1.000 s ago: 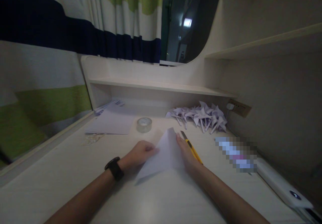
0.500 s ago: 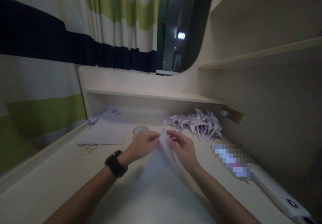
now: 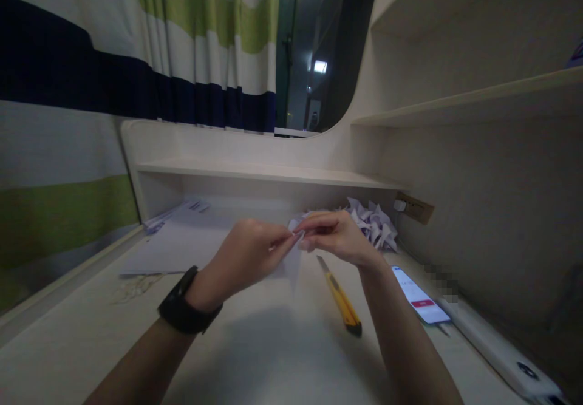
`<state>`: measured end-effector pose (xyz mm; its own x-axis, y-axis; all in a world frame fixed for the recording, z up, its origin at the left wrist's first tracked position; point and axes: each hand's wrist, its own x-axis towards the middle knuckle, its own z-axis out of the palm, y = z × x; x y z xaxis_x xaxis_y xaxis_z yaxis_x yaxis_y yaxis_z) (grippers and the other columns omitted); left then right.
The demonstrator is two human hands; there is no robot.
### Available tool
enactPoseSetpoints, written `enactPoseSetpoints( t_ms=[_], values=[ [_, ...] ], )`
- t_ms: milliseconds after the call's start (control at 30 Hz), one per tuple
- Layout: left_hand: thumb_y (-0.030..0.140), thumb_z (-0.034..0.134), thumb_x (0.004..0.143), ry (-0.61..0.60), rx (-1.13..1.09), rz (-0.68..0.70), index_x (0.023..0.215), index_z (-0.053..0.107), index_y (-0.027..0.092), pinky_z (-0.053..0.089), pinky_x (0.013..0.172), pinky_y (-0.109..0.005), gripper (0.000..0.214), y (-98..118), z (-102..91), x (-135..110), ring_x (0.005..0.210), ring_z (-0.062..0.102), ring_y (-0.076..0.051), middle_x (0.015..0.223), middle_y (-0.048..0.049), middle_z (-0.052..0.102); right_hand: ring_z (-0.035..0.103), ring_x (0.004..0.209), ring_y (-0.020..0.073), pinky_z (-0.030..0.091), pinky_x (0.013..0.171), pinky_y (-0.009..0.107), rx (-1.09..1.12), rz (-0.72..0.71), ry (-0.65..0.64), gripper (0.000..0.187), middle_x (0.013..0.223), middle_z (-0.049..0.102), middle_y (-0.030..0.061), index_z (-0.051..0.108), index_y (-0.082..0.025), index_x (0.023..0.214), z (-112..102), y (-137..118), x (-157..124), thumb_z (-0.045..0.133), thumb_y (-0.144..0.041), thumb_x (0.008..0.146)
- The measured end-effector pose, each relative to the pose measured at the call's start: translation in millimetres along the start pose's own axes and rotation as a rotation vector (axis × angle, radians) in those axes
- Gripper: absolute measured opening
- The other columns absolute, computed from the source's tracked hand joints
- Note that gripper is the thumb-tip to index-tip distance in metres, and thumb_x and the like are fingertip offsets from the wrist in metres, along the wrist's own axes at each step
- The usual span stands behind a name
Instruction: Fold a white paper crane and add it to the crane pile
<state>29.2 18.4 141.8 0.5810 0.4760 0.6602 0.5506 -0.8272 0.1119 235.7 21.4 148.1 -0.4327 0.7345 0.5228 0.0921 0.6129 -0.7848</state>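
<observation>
Both of my hands meet in the middle of the view, raised over the desk. My left hand (image 3: 252, 250), with a black watch at its wrist, pinches a piece of white paper (image 3: 291, 266) by its upper part. My right hand (image 3: 337, 235) has its thumb and fingers closed on the same paper, close to the left fingertips. Much of the paper is hidden behind the left hand, and its fold is hard to make out. Below the right hand a yellow utility knife (image 3: 341, 302) lies on the desk.
White paper pinwheels (image 3: 376, 226) are heaped at the back right, partly behind my right hand. Paper sheets (image 3: 175, 244) lie at the back left, rubber bands (image 3: 136, 288) before them. A lit phone (image 3: 419, 296) and a long white device (image 3: 501, 350) lie along the right wall.
The paper has turned and bunched between my fingers, showing less of its surface. My right hand has risen and tilted leftward. The knife now shows; the round object behind the left hand is hidden.
</observation>
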Motion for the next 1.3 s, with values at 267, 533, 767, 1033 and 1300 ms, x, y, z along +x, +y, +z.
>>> enactPoseSetpoints(
  t_ms=[267,533,767,1033,1300],
  values=[
    [0.025,0.055,0.089,-0.007,0.033,0.016,0.071,0.069,0.02,0.027,0.05,-0.024,0.023,-1,-3.7,-12,0.053,0.057,-0.012,0.06,0.0003,0.066,0.062,0.057,0.0135,0.05,0.051,0.025,-0.001,-0.043,0.092,0.016,0.066,0.07,0.0043,0.077,-0.017,0.076,16,10,-5,0.082,-0.028,0.065],
    [0.012,0.057,0.083,-0.017,-0.239,-0.037,0.086,0.073,0.022,0.037,0.055,-0.02,0.019,-1,-9.3,-11,0.062,0.063,-0.011,0.072,0.0033,0.071,0.059,0.055,0.0113,0.047,0.05,0.023,0.033,-0.036,0.213,0.017,0.063,0.067,0.0026,0.074,-0.016,0.071,20,8,-4,0.083,-0.028,0.063],
    [0.012,0.059,0.082,0.061,-0.352,-0.024,0.09,0.076,0.02,0.039,0.053,-0.017,0.021,-9,-12.3,-10,0.059,0.062,-0.01,0.066,0.0039,0.07,0.054,0.048,0.0086,0.043,0.043,0.02,-0.039,-0.076,0.256,0.022,0.065,0.065,0.0016,0.073,-0.017,0.084,26,2,-6,0.076,-0.036,0.072],
    [0.021,0.059,0.084,0.058,-0.341,-0.063,0.09,0.077,0.018,0.04,0.053,-0.019,0.019,-17,0.3,-8,0.058,0.06,-0.012,0.064,0.002,0.068,0.054,0.057,0.0101,0.042,0.046,0.022,-0.165,-0.174,0.36,0.021,0.076,0.066,0.0042,0.071,-0.018,0.075,29,11,-2,0.075,-0.038,0.072],
    [0.038,0.052,0.091,0.092,-0.466,-0.057,0.11,0.07,0.018,0.047,0.073,-0.026,0.032,-25,3.3,-8,0.085,0.065,-0.019,0.1,-0.0061,0.072,0.053,0.051,0.0101,0.043,0.047,0.023,-0.164,-0.091,0.406,0.025,0.067,0.063,0.002,0.07,-0.016,0.075,24,36,6,0.075,-0.04,0.071]
  ],
)
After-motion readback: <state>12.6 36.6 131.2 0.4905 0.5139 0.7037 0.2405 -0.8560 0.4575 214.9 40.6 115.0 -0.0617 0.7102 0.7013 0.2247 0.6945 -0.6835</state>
